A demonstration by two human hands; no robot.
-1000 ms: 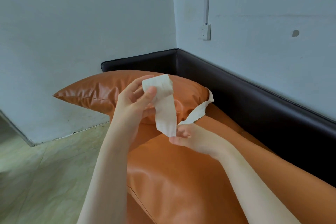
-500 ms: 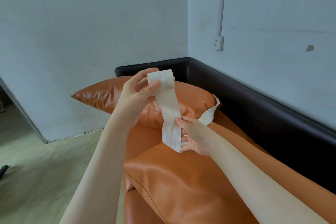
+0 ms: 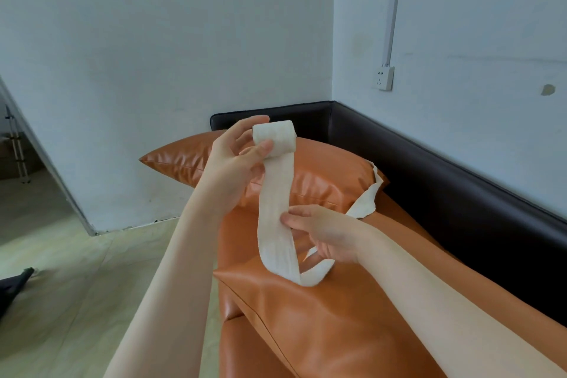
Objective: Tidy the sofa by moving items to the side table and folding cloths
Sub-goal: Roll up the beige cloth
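Head view: left hand [image 3: 233, 159] is gripping the rolled end of a white cloth strip [image 3: 276, 215] up above the orange cushion [image 3: 322, 181]. Its long axis is hanging downward to the right hand [image 3: 325, 233], whose fingers [image 3: 291, 219] are pinching it lower, the tail looping beneath.

We see soft, even daylight; sheen on the glossy orange leather cushion [image 3: 325, 181]; wide-angle bending at frame edges; slight overall softness.
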